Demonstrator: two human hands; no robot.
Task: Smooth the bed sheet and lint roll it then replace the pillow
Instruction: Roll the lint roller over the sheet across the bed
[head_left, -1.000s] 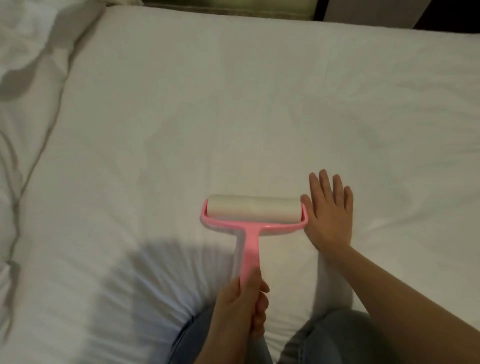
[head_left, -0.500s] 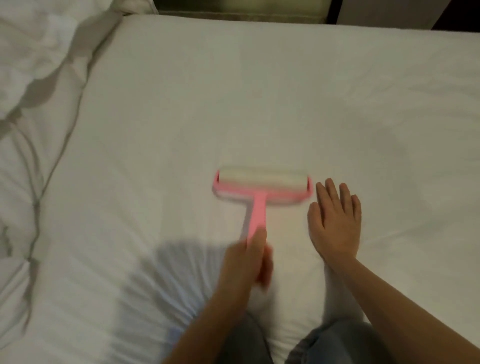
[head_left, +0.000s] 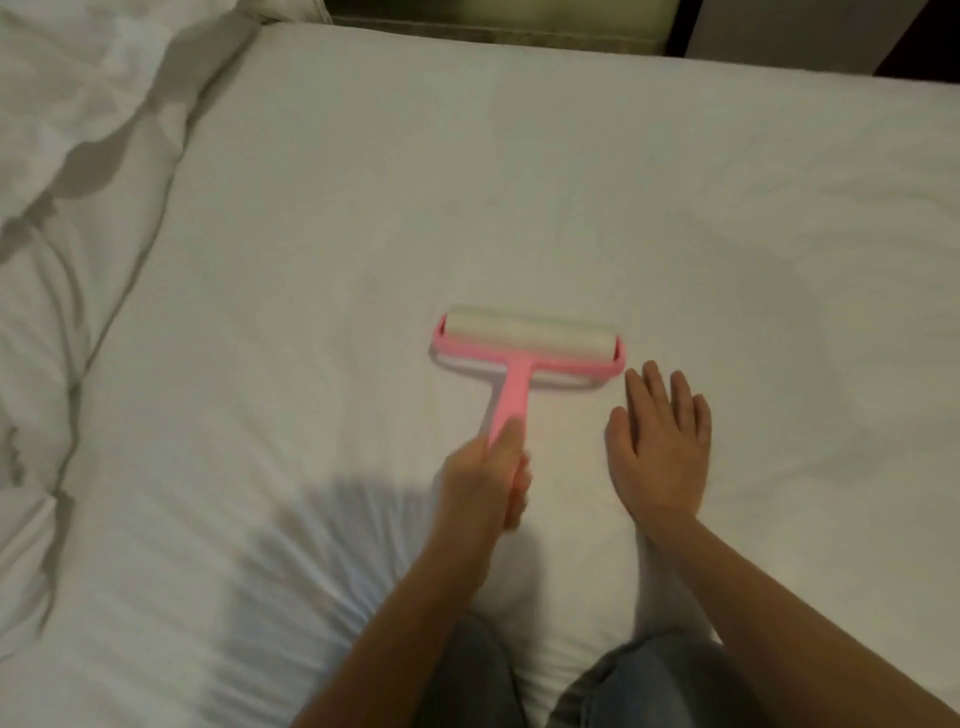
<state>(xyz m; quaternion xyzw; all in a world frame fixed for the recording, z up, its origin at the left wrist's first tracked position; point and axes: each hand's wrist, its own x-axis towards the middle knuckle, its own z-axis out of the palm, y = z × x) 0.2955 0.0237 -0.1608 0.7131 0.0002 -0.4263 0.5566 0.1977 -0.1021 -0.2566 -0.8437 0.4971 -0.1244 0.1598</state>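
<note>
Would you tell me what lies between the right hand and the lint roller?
Only bare bed sheet separates the right hand from the lint roller in the head view.

One pink plastic lint roller (head_left: 524, 345), carrying a single white sticky roll, is near the middle of the bed. One smooth white bed sheet (head_left: 571, 182) covers the mattress. One rumpled white duvet (head_left: 67, 182) is heaped along the left edge. There are two bare hands, the left hand (head_left: 485, 475) and the right hand (head_left: 660, 447), both toward the near edge. Two knees in blue-grey jeans (head_left: 649, 680) press in at the near edge. One greenish padded panel (head_left: 493, 23) runs along the far edge.
</note>
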